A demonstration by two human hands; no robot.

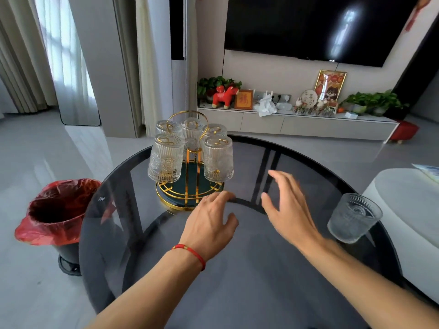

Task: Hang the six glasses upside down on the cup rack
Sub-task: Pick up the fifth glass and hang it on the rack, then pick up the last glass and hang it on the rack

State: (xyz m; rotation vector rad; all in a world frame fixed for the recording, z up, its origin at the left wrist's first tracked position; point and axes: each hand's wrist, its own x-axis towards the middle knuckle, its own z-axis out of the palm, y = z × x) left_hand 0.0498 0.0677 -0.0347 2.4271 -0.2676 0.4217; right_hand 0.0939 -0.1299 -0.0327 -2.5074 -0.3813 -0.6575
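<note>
A gold wire cup rack [190, 195] with a dark green base stands on the round dark glass table [237, 269]. Several ribbed clear glasses hang upside down on it, the nearest two at front left [165, 158] and front right [218, 159]. One more glass [354, 218] stands upright near the table's right edge. My left hand [210, 218], with a red string on the wrist, hovers empty, its fingertips by the rack's base rim. My right hand [288, 205] is empty with spread fingers, between the rack and the upright glass.
A bin with a red liner [57, 210] stands on the floor left of the table. A white rounded seat [408, 210] sits right of the table. Beyond are a TV cabinet with ornaments [297, 117] and a wall-mounted TV.
</note>
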